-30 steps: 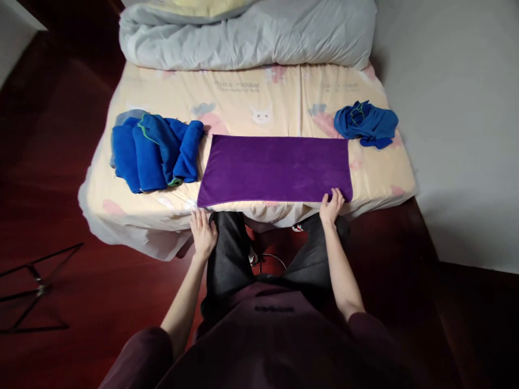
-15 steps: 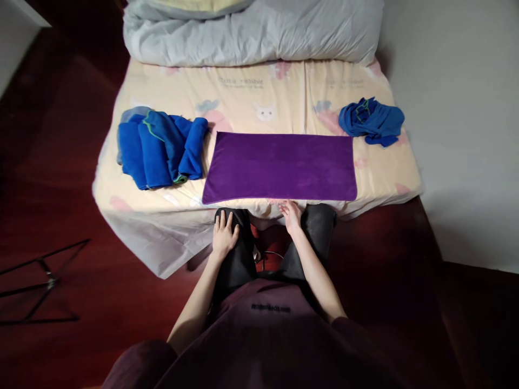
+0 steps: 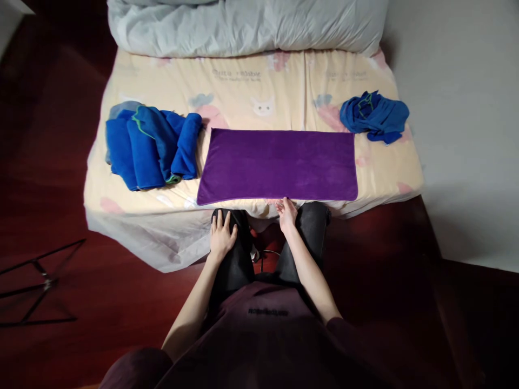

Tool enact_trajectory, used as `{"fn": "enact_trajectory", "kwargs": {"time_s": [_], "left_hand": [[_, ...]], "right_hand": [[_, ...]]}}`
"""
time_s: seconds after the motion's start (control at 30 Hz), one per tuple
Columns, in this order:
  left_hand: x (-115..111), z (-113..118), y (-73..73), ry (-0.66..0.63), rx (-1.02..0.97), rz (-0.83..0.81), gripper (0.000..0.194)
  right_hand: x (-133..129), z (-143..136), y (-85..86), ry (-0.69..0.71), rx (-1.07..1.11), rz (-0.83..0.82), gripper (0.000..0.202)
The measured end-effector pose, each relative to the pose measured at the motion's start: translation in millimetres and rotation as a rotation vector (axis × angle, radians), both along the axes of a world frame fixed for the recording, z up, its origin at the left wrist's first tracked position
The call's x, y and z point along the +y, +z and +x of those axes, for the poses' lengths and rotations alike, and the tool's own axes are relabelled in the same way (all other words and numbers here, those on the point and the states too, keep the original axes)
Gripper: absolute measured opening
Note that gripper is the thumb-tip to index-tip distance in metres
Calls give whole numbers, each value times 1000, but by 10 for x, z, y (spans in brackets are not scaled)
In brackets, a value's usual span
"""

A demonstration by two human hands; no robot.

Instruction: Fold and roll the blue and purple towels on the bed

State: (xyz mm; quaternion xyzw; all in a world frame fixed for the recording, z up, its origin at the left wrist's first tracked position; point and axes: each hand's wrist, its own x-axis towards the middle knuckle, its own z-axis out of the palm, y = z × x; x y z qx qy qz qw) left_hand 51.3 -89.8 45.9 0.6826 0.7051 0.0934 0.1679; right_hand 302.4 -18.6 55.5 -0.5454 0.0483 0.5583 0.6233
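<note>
We see the purple cloth [image 3: 279,162] spread flat as a wide rectangle near the front edge of the bed [image 3: 279,97], its long sides running left to right; its near-left corner reaches out a little further than the rest.

We see the right hand [image 3: 287,216] at the middle of the cloth's near edge, fingers bent and fingertips right at the hem; we are unable to say whether its grip is pinching the fabric or merely touching it; the left hand [image 3: 223,237] lies palm down on the left knee of the dark trousers [image 3: 240,259], fingers spread, its grip holding nothing.

To the left of the purple cloth, and just beside it, we find a pile of blue cloths [image 3: 150,146], folded and overlapping, with a green edge showing; to the far right, by the cloth's far-right corner, lies a crumpled blue cloth [image 3: 373,116], also with green edging.

Across the far end of the bed we see a bulky pale quilt [image 3: 251,27]; a pale wall [image 3: 462,135] rises on the right; on the left, a black metal stand [image 3: 44,283] shows its legs over the dark red floor [image 3: 113,302].
</note>
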Motion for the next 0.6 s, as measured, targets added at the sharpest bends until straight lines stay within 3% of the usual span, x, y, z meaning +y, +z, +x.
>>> {"fn": "enact_trajectory", "kwargs": {"time_s": [0.13,0.23,0.37,0.6], "left_hand": [[144,220,201,-142,-74,149,52],[496,582,418,-376,-162,180,48],[1342,1181,525,-676,-172,69,47],[3115,1963,428,-693,98,-95,46]], "right_hand": [[13,-37,14,-74,61,-45,12],[-4,-55,9,-96,112,-57,7],[-17,-66,-9,-101,157,-43,2],[-12,-98,-71,-72,153,-51,14]]}}
